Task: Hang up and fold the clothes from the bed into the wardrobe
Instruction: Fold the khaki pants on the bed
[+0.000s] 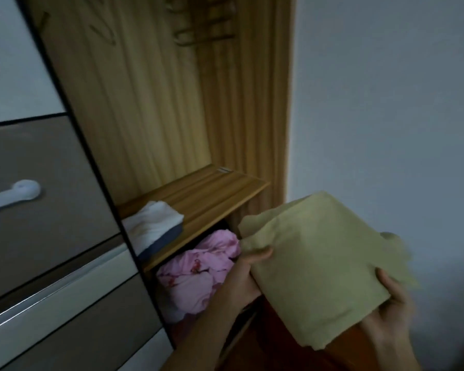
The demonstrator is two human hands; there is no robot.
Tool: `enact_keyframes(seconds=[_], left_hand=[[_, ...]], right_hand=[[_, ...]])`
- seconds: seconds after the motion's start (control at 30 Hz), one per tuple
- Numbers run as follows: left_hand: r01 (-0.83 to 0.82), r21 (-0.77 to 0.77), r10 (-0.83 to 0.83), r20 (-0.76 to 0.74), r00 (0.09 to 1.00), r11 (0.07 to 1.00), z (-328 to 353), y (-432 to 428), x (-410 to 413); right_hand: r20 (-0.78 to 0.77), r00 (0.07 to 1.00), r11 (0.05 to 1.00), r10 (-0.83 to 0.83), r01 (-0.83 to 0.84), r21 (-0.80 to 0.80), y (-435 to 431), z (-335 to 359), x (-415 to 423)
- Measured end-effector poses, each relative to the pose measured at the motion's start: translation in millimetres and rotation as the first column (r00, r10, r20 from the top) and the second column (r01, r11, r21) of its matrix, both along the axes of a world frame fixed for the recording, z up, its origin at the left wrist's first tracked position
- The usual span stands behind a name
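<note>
We are holding a folded, pale olive-yellow cotton garment (319, 263) in front of the open wooden wardrobe (145, 103), low and to the right of its opening. Our 2 hands are gripping it at opposite edges. The left hand (248, 274) is pinching the left edge with the thumb on top and the fingers hidden underneath. The right hand (389, 311) is cupping the near right corner, thumb raised along the side.

The light wooden shelf (214, 191) is lying up and to the left of the garment, so we are judging that the coming move goes forward and leftward, with the left hand, the nearer one, leading in. The garment's longer side seems to be running away from us, roughly in line with the shelf's depth.

A white folded cloth (156, 223) is sitting on a dark grey folded piece (158, 243) at the shelf's left end, leaving bare board on the right. Below the shelf, a crumpled pink floral bundle (198, 277) is filling the lower compartment. Several brown hangers (198, 28) are hanging blurred at the top. The grey-and-white sliding door (38, 183) with its white handle (14, 195) is standing on the left, and a plain white wall (386, 103) on the right.
</note>
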State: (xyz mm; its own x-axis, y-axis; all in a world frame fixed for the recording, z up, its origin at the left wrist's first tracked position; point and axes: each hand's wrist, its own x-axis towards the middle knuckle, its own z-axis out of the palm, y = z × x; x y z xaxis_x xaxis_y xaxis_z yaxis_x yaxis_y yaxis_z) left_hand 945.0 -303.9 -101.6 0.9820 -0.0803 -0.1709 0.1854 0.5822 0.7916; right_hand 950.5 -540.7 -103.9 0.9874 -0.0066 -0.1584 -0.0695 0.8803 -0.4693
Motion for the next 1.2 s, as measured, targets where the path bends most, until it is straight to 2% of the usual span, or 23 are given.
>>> enact_keyframes(seconds=[0.2,0.33,0.4,0.5,0.6,0.67,0.77,0.83,0.9,0.97,1.03,1.07,1.1,1.13,1.17,1.2], left_hand=[[-0.155,-0.183,0.138,-0.1,0.985,0.971,17,75,54],[-0.19,-0.167,0.161,-0.173,0.972,0.967,28,123,73],[-0.218,-0.108,0.193,-0.206,0.959,0.97,31,143,75],[-0.355,0.122,0.374,-0.261,0.89,0.927,20,175,77],[-0.334,0.34,0.432,-0.274,0.859,0.879,10,200,81],[-0.342,0.406,0.455,-0.225,0.862,0.848,5,222,88],[-0.479,0.414,0.577,-0.15,0.803,0.774,-3,260,100],[-0.602,0.386,0.679,-0.097,0.727,0.699,-6,284,105],[-0.731,0.379,0.795,-0.024,0.606,0.568,-14,311,109],[-0.836,0.373,0.896,0.027,0.442,0.401,-24,334,113],[-0.89,0.393,0.968,0.003,0.252,0.231,-35,350,117],[-0.857,0.506,0.991,0.027,0.131,0.1,-41,360,118],[-0.748,0.664,0.997,0.061,0.042,-0.01,-45,369,119],[-0.587,0.805,0.994,0.107,0.003,-0.085,-47,373,120],[-0.43,0.894,0.99,0.141,0.002,-0.126,-52,374,122],[-0.299,0.938,0.98,0.197,0.041,-0.176,-56,374,126]], right_hand=[[0.034,0.976,0.969,0.217,-0.211,-0.132,40,15,133],[-0.042,0.911,0.865,0.41,-0.403,-0.299,81,29,201],[-0.076,0.84,0.771,0.537,-0.526,-0.359,109,29,226],[-0.174,0.705,0.596,0.687,-0.684,-0.42,160,30,255],[-0.203,0.625,0.477,0.754,-0.733,-0.485,219,30,281],[-0.201,0.571,0.406,0.796,-0.75,-0.523,262,29,300],[-0.188,0.525,0.322,0.83,-0.726,-0.607,335,28,329],[-0.156,0.503,0.28,0.85,-0.683,-0.674,394,27,349],[-0.112,0.462,0.231,0.88,-0.622,-0.749,455,28,364],[-0.033,0.428,0.204,0.903,-0.495,-0.845,514,26,373],[0.007,0.351,0.139,0.936,-0.353,-0.925,563,19,379],[0.005,0.308,0.101,0.952,-0.298,-0.949,581,13,376],[-0.016,0.252,0.046,0.968,-0.237,-0.97,597,1,375],[-0.066,0.191,-0.041,0.979,-0.135,-0.99,608,-14,370],[-0.124,0.136,-0.127,0.983,0.012,-0.992,618,-35,364],[-0.197,0.113,-0.214,0.974,0.165,-0.963,623,-54,357]])
